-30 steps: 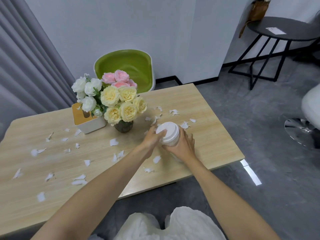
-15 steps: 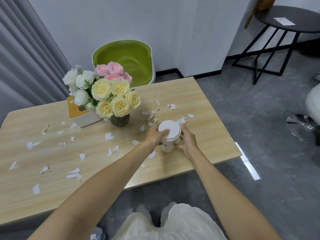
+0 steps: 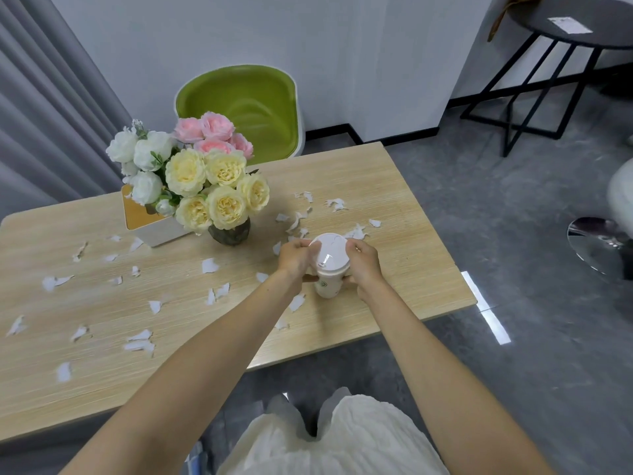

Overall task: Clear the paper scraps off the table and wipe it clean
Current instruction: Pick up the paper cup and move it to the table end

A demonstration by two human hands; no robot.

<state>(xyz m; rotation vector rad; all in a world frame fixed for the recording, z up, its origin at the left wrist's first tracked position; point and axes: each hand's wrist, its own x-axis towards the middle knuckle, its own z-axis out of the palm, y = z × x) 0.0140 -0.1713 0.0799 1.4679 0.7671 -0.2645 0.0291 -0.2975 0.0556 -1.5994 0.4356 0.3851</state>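
A white paper cup (image 3: pixel 328 284) with a white lid (image 3: pixel 330 252) stands on the wooden table (image 3: pixel 394 186), near its right end. My left hand (image 3: pixel 295 258) grips the cup's left side, fingers curled over the lid's rim. My right hand (image 3: pixel 364 262) grips the right side the same way. Several torn white paper scraps (image 3: pixel 209 265) lie scattered over the tabletop, a cluster of them just behind the cup and many more across the left half.
A dark vase of white, yellow and pink flowers (image 3: pixel 209 186) stands behind the cup's left, beside a white and yellow tissue box (image 3: pixel 150 224). A green chair (image 3: pixel 246 104) sits behind the table. A black side table (image 3: pixel 565 36) stands on the grey floor, far right.
Both hands stayed around the cup; their fingers have climbed up onto the lid's rim. The camera has pulled back and up slightly.
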